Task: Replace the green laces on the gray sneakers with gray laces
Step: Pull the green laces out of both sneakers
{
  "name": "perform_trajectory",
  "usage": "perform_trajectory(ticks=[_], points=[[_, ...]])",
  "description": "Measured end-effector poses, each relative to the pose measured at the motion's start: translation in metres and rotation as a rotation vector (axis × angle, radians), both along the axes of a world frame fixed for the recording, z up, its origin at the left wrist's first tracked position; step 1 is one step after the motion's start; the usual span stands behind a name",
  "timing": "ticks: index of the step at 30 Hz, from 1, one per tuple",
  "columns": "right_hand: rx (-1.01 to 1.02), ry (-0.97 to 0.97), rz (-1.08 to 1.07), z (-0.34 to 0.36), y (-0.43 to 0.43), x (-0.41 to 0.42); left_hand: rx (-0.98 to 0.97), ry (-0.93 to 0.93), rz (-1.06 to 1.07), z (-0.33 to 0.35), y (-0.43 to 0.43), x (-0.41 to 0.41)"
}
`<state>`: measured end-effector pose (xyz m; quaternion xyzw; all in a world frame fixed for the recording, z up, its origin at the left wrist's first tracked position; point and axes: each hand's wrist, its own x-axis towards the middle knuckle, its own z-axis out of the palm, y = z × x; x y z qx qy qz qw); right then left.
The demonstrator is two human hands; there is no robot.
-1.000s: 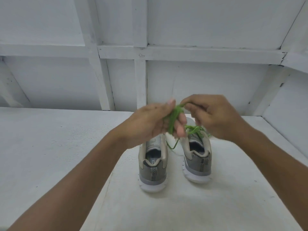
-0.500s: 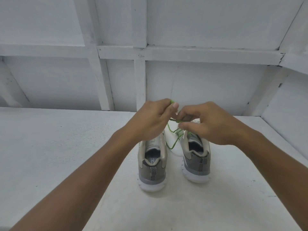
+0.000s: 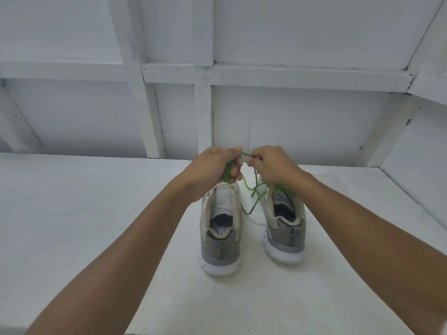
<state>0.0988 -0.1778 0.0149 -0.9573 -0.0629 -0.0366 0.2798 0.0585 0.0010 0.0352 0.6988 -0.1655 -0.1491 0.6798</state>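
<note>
Green shoelace (image 3: 251,189) runs between both hands. The left hand (image 3: 212,170) is curled into a fist round a bunch of the lace, with the thumb on top. The right hand (image 3: 273,165) is curled too, and its fingertips pinch the lace close beside the left thumb. Both hands are up in the air, over the front parts of the two shoes. The bare arms reach forward from the near edge of the white desk (image 3: 96,213).

From the hands the lace hangs down in loose loops to the top of the right gray sneaker with a white sole (image 3: 285,228), where it goes into the shoe by the tongue. One loop dangles in the gap between the shoes.

The left gray sneaker with a white sole (image 3: 220,238) stands just beside the right one. Both are upright near the middle of the desk, heels toward the near edge and toes toward the white wooden wall (image 3: 290,122) at the far edge.

Inside the left sneaker a pale insole with dark letters shows. Inside the right sneaker it is dark.
</note>
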Motion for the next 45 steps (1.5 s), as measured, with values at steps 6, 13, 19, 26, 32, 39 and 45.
perform_trajectory(ticks=[6, 13, 19, 26, 32, 39, 45], points=[[0.242, 0.202, -0.049, -0.02, 0.014, 0.051, -0.014, 0.057, 0.072, -0.019, -0.007, 0.006], [0.547, 0.196, -0.065, -0.022, 0.001, 0.08, 0.023, 0.082, 0.143, -0.034, -0.007, 0.014], [0.634, 0.256, -0.086, -0.03, -0.026, 0.092, 0.074, 0.092, 0.145, -0.038, -0.017, 0.02], [0.67, 0.341, -0.105, -0.042, -0.041, 0.092, 0.254, 0.076, 0.145, -0.04, -0.029, 0.021], [0.553, 0.357, -0.004, -0.043, -0.025, 0.095, 0.362, 0.034, 0.147, -0.035, -0.028, 0.019], [0.307, 0.235, -0.031, -0.049, -0.014, 0.106, 0.425, 0.026, 0.224, -0.039, -0.019, 0.017], [0.256, 0.186, -0.098, -0.035, -0.047, 0.101, 0.355, 0.045, 0.224, -0.039, -0.015, 0.015]])
